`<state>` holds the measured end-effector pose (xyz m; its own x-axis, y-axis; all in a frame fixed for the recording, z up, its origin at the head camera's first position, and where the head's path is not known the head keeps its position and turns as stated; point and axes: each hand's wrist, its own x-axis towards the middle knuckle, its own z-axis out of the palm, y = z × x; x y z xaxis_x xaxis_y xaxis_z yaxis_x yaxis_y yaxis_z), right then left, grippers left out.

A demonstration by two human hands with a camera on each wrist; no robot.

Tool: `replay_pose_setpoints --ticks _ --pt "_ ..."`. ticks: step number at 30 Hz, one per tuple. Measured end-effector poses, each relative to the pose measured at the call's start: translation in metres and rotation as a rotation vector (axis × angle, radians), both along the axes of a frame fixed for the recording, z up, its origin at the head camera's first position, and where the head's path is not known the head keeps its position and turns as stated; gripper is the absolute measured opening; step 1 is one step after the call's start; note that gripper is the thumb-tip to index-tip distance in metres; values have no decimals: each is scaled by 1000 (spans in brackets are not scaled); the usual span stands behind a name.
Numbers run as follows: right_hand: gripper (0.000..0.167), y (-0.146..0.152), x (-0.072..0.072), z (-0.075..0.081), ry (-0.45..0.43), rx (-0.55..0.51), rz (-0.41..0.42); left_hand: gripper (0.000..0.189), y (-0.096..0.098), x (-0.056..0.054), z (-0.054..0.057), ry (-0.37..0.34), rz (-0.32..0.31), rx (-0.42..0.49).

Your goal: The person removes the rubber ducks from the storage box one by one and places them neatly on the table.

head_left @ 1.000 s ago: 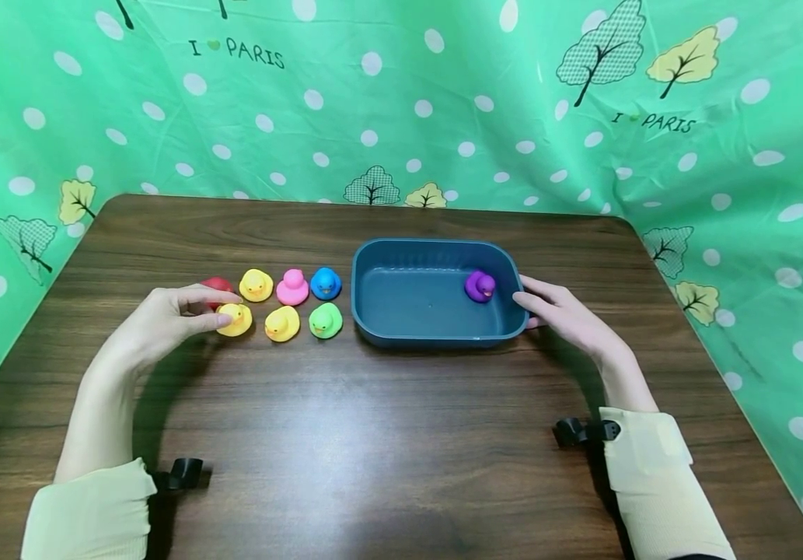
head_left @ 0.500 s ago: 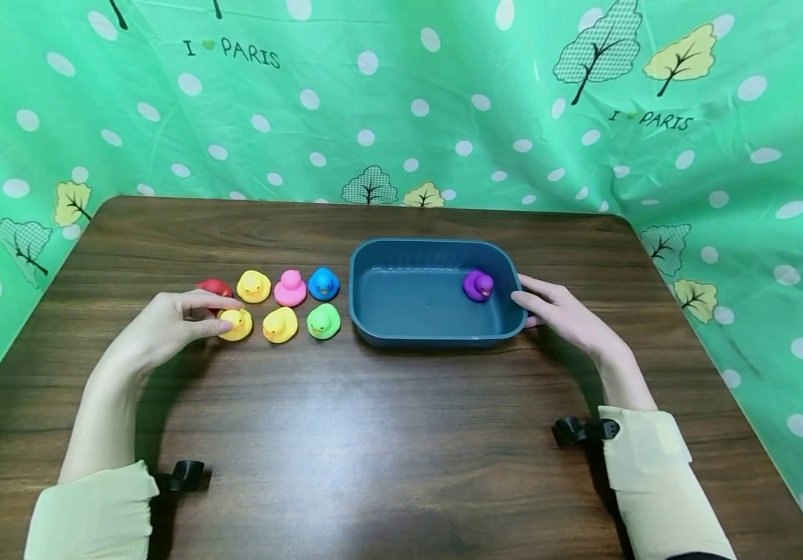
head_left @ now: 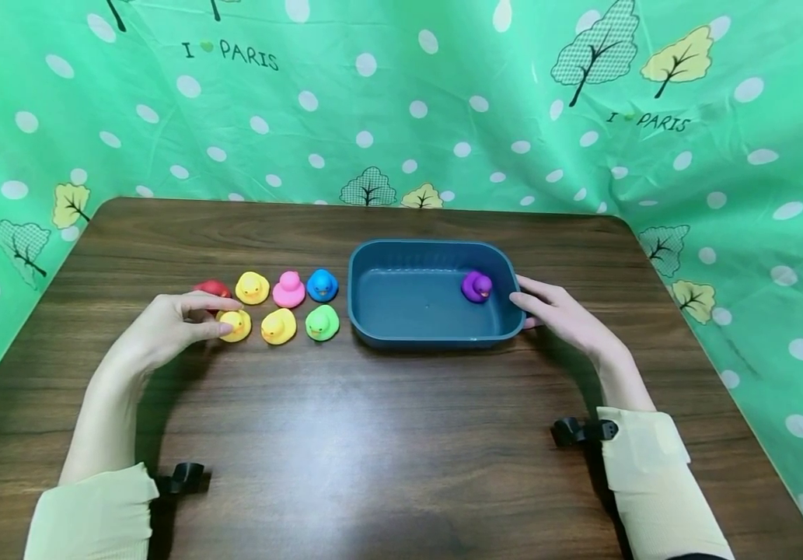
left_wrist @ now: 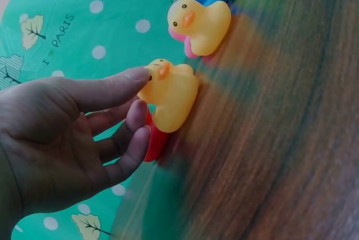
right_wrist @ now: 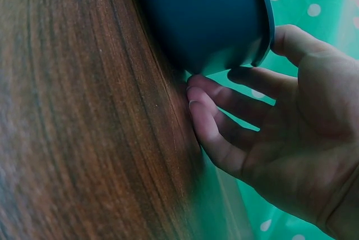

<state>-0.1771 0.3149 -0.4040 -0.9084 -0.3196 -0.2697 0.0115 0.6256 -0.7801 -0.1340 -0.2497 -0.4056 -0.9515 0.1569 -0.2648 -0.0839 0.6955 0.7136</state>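
Observation:
In the head view my left hand (head_left: 170, 328) pinches a yellow rubber duck (head_left: 239, 327) at the near left end of two rows of ducks. The left wrist view shows the thumb on this duck's head, and its base seems to rest on the table. A red duck (head_left: 214, 288) is partly hidden behind the fingers. At the right end of a dark blue plastic tub (head_left: 436, 342), my right hand (head_left: 569, 317) holds the rim, thumb on top and fingers against the outer wall. Inside the tub, near that end, sits a purple duck (head_left: 476, 287).
Right of the held duck stand another yellow duck (head_left: 278, 327) and a green duck (head_left: 322, 323). Behind them are a yellow duck (head_left: 252, 288), a pink duck (head_left: 289, 290) and a blue duck (head_left: 322, 285). A green dotted cloth (head_left: 401, 93) hangs behind the wooden table (head_left: 373, 435).
My left hand has shifted slightly right and down, and its fingers have closed onto the yellow duck. The right hand and the tub stay in place.

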Motion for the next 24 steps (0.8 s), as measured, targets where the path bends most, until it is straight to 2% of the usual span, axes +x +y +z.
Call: replay_pose_setpoints --ticks 7,10,14,18,21,24 --pt "64 -1 0 -1 8 -10 -8 54 -1 3 6 -43 57 65" --pt "64 -1 0 -1 6 -9 -12 53 0 2 10 -25 77 82" --pt "64 0 0 -1 3 -3 -16 54 3 -1 13 30 105 95" --pt "63 0 0 0 3 1 -14 49 8 -5 17 123 92 77" --pt "63 0 0 0 7 2 -10 42 18 -9 23 193 86 78" --pt "63 1 0 -1 13 6 -8 39 32 -13 30 234 86 101"
